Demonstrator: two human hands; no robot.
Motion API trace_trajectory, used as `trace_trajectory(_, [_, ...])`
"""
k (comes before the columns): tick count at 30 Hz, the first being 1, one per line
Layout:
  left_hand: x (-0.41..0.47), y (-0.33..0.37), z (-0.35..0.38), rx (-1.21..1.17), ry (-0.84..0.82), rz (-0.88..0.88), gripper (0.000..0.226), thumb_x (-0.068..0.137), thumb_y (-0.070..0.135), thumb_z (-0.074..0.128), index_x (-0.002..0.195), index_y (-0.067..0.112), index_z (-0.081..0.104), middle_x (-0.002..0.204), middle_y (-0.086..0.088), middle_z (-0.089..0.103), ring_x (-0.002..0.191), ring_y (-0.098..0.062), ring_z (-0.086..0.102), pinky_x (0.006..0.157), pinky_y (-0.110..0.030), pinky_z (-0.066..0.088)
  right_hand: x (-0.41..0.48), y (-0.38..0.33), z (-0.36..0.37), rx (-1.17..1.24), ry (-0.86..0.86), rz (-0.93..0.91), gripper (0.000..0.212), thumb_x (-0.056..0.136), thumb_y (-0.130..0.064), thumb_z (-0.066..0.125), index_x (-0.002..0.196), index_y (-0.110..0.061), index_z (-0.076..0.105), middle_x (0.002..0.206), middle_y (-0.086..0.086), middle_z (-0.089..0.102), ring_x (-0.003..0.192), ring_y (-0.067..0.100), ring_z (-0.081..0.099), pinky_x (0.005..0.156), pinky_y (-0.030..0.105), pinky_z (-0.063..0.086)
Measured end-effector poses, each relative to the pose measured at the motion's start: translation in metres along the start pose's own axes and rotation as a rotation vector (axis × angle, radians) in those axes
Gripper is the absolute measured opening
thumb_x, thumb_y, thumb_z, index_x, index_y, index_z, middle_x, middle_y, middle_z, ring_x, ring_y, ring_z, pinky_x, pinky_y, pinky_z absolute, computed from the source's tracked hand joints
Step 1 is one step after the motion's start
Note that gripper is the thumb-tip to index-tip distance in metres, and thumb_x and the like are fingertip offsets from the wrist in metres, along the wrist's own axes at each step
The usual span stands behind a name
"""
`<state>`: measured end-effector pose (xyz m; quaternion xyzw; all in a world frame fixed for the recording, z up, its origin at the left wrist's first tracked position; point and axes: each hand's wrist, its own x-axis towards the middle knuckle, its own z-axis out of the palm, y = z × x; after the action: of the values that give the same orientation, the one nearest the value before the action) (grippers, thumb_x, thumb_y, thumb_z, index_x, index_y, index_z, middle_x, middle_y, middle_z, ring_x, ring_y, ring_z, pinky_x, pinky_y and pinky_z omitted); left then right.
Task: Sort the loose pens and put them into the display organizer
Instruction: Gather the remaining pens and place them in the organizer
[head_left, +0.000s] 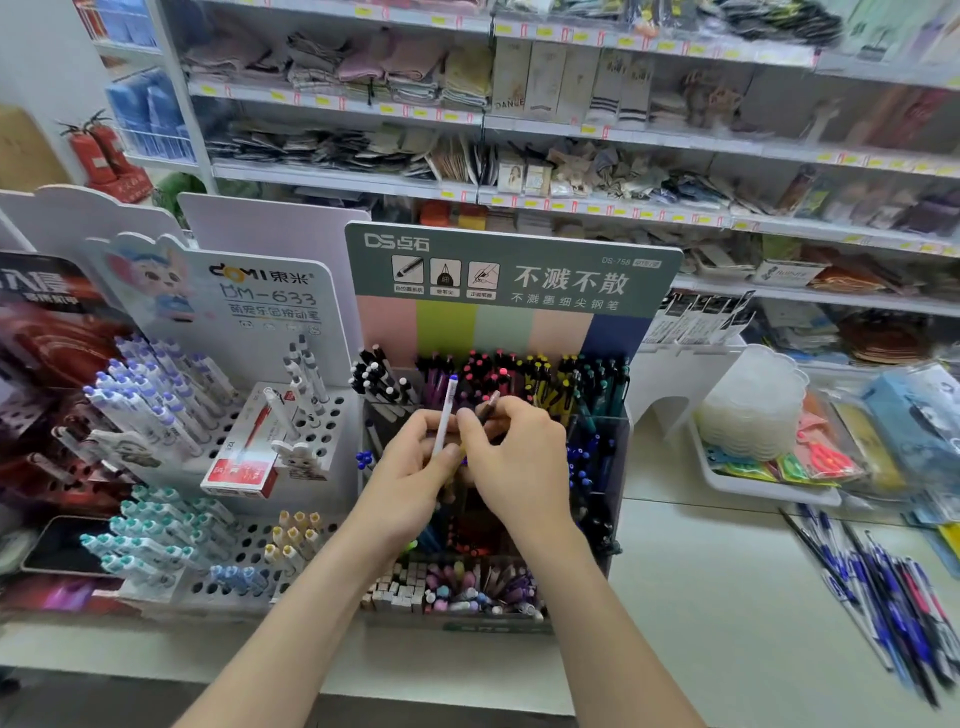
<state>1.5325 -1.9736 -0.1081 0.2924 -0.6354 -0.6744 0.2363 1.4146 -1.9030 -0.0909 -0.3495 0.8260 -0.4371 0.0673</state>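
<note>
The tiered display organizer (511, 280) stands at the centre, its rows full of black, pink, yellow, teal and blue pens. Over its middle rows my left hand (410, 467) grips a white pen (447, 413) with a blue cap, held upright. My right hand (514, 457) is beside it, fingers touching the left hand, pinching a dark pen (489, 406) that sticks up at a slant. A heap of loose pens (883, 587), mostly blue and black, lies on the counter at the far right.
A white peg-hole pen stand (291, 431) with blue, teal and yellow pens and a red box (244, 457) stands to the left. A white tray (769, 483) of packets sits at the right. Stocked shelves (571, 135) run behind. A phone (57, 545) lies at the far left.
</note>
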Motion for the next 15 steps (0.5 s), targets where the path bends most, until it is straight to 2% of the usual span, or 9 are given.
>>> trace_trajectory(2, [0.0,0.004,0.002,0.044,-0.043,0.04,0.019,0.112,0.013,0.05,0.124,0.022,0.062,0.112,-0.016,0.074,0.104,-0.034,0.07,0.091,-0.055,0.055,0.0,-0.004,-0.008,0.072,0.038,-0.039,0.022,0.102,-0.04,0.062,0.086,-0.026,0.066,0.072,-0.01,0.068,0.069,0.007,0.064,0.063,0.034,0.053])
trace_trajectory(4, [0.002,0.004,0.008,0.113,-0.023,0.081,0.02,0.112,0.012,0.05,0.121,0.024,0.063,0.113,-0.004,0.075,0.106,-0.021,0.072,0.09,-0.044,0.059,-0.002,-0.009,-0.024,0.205,0.153,-0.099,0.021,0.111,-0.031,0.053,0.094,-0.022,0.062,0.072,-0.007,0.069,0.066,0.007,0.066,0.063,0.025,0.05])
trace_trajectory(6, [0.006,0.002,0.012,0.195,0.09,0.106,0.023,0.111,0.011,0.048,0.114,0.029,0.062,0.107,0.005,0.074,0.091,-0.012,0.072,0.079,-0.035,0.057,0.001,-0.008,-0.043,0.267,0.173,-0.134,0.019,0.114,-0.034,0.046,0.109,-0.023,0.061,0.069,-0.003,0.068,0.059,0.01,0.067,0.06,0.021,0.051])
trace_trajectory(8, [0.009,0.001,0.013,0.332,0.21,0.106,0.024,0.108,0.009,0.049,0.108,0.03,0.06,0.098,0.004,0.065,0.071,-0.011,0.061,0.064,-0.025,0.048,0.007,-0.001,-0.058,0.239,0.114,-0.092,0.024,0.114,-0.038,0.043,0.127,-0.028,0.061,0.07,-0.005,0.066,0.059,0.017,0.066,0.058,0.03,0.052])
trace_trajectory(9, [0.01,0.0,0.012,0.415,0.25,0.107,0.025,0.107,0.007,0.051,0.107,0.029,0.061,0.1,0.003,0.061,0.07,-0.012,0.058,0.059,-0.021,0.045,0.011,0.006,-0.065,0.154,0.109,-0.054,0.025,0.114,-0.037,0.042,0.131,-0.028,0.059,0.076,-0.006,0.065,0.069,0.02,0.066,0.062,0.034,0.049])
trace_trajectory(11, [0.011,-0.002,0.01,0.564,0.291,0.137,0.027,0.102,0.003,0.058,0.106,0.028,0.066,0.108,0.005,0.057,0.075,-0.011,0.059,0.059,-0.018,0.046,0.018,0.02,-0.079,0.025,0.099,0.078,0.017,0.11,-0.027,0.044,0.123,-0.02,0.053,0.089,-0.002,0.065,0.092,0.028,0.062,0.07,0.039,0.04])
trace_trajectory(12, [0.012,-0.002,0.01,0.64,0.294,0.168,0.027,0.099,0.004,0.062,0.105,0.029,0.069,0.109,0.009,0.056,0.075,-0.009,0.06,0.059,-0.017,0.044,0.021,0.023,-0.085,0.006,0.073,0.152,0.012,0.106,-0.025,0.047,0.116,-0.018,0.05,0.092,0.002,0.065,0.097,0.031,0.06,0.072,0.041,0.04])
trace_trajectory(15, [0.013,-0.005,0.014,0.815,0.232,0.243,0.029,0.092,0.01,0.073,0.107,0.034,0.077,0.106,0.02,0.057,0.074,-0.004,0.059,0.056,-0.026,0.048,0.027,0.024,-0.102,-0.143,-0.053,0.204,0.01,0.096,-0.027,0.053,0.105,-0.024,0.056,0.092,0.003,0.069,0.093,0.027,0.062,0.08,0.045,0.052])
